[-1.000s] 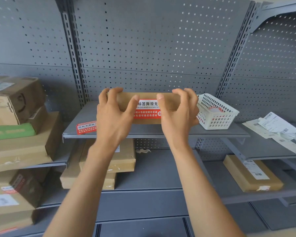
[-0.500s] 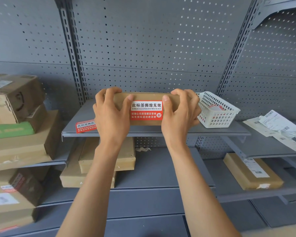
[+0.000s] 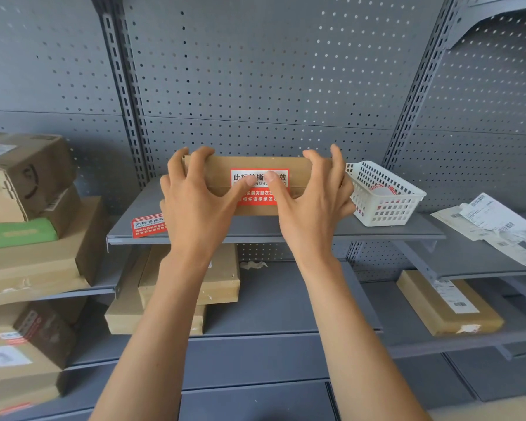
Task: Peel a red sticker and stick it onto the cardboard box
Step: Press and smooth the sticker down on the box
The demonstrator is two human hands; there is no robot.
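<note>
Both hands, left (image 3: 195,205) and right (image 3: 313,202), grasp the box (image 3: 216,174) on the shelf (image 3: 255,229), fingers over its top, thumbs pressing the sticker (image 3: 260,189) on its near face.

— Room on the shelf (image 3: 286,230)?
— Open above the cardboard box (image 3: 255,167) up the pegboard wall (image 3: 271,86); bare strip along the front edge.
— Blocked anywhere?
— White basket (image 3: 386,196) just beside the box's right end; loose red sticker (image 3: 148,224) lying at the left front corner.
</note>
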